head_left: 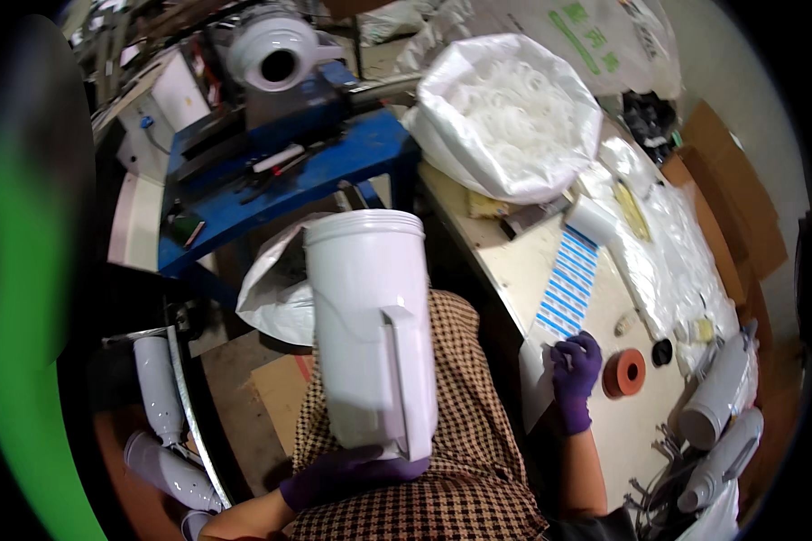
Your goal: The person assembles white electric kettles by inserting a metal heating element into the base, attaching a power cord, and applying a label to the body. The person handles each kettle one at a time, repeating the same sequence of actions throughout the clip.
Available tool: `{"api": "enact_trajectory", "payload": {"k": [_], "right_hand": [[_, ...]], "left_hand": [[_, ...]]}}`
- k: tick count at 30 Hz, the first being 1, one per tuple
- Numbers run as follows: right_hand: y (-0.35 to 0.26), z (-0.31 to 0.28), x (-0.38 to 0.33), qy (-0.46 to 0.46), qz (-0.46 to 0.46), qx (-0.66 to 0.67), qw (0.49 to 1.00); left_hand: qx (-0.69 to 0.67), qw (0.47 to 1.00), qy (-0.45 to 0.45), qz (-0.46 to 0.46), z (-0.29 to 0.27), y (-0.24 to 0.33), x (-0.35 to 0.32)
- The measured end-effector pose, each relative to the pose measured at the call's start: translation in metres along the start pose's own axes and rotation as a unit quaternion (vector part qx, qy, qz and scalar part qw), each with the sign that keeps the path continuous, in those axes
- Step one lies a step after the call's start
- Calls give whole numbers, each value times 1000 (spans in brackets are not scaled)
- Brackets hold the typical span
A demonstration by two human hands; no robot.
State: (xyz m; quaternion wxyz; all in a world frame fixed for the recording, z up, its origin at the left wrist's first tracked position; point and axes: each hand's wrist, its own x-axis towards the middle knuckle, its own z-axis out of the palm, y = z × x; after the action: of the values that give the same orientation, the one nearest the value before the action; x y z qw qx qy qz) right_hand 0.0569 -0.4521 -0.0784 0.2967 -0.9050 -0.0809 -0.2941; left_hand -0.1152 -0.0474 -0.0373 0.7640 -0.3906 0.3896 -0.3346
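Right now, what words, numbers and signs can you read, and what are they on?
Plastic bag: big green characters and some dark print; I won't copy those out.
Blue-and-white label strip: its print is too small and blurred to read.
White jug: no writing on the side that shows.

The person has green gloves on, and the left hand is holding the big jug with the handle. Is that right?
Not quite: the gloves are purple, as the head view shows. The left hand is holding the big jug.
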Motion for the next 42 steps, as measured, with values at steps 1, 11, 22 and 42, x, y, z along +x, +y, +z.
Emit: {"api": "enact_trajectory", "payload": {"k": [1,11,22,42], "right_hand": [[-18,-3,9,52,-3,-18,998],[-207,71,180,-331,-102,344,873],[-207,119,175,-171,-147,280,933],[-240,93,188,94,-350,150,920]], "left_hand": [[50,999,-6,0,-1,7,3],[-134,987,20,-82,-13,31,21],[314,911,-249,102,-10,25,-26],[404,191,-151,882,70,-28,-144]]}}
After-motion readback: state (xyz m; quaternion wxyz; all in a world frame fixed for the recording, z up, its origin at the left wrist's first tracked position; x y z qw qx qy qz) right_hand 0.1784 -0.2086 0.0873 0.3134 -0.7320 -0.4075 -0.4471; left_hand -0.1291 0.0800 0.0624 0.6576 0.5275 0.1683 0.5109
